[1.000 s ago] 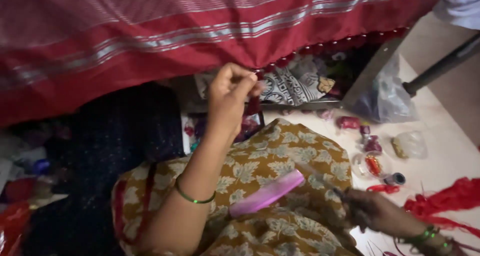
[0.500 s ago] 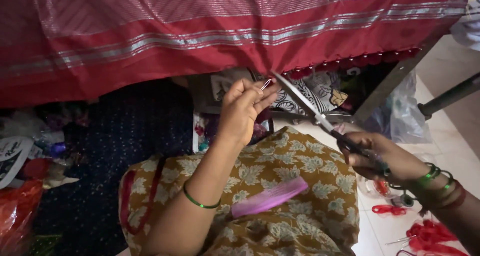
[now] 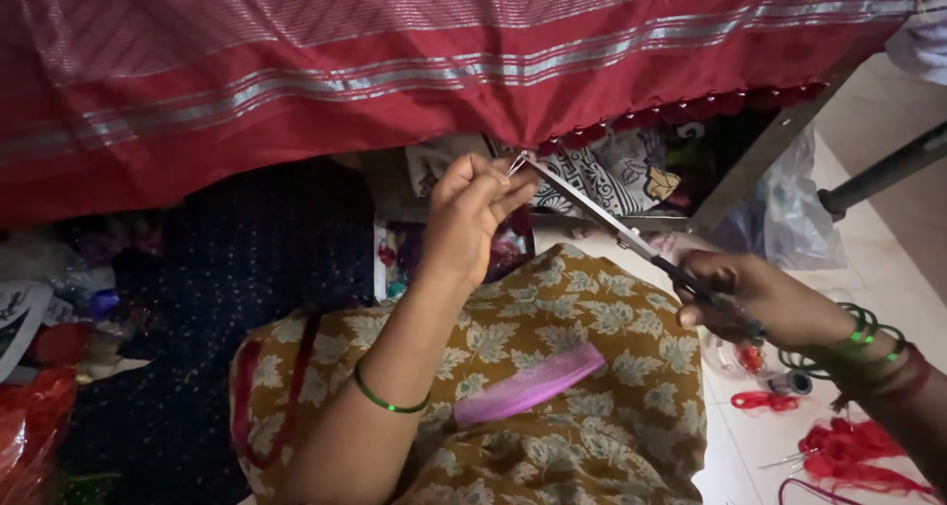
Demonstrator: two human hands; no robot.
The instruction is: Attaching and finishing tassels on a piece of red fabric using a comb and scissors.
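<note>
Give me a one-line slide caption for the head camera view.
Left hand pinches thread at red fabric's edge while right hand brings scissors to it; pink comb on lap.

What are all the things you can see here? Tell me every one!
Red cloth: one, red with silver stripes, hanging across the top.
Tassel balls: a row, dark red, along the cloth's lower edge on the right.
Scissors: one pair, silver blades, tips at the cloth's edge.
Comb: one, pink, lying on the lap.
Patterned dress: one, mustard with pale flowers, over the lap.
Red threads: a bundle, on the floor at lower right.
Plastic bag: one, clear, right of the cloth.
Dark cloth: one, navy with dots, at left.
Left hand: one, green bangle on the wrist, fingers pinching at the cloth's edge.
Right hand: one, green and red bangles, holding the scissors.
</note>
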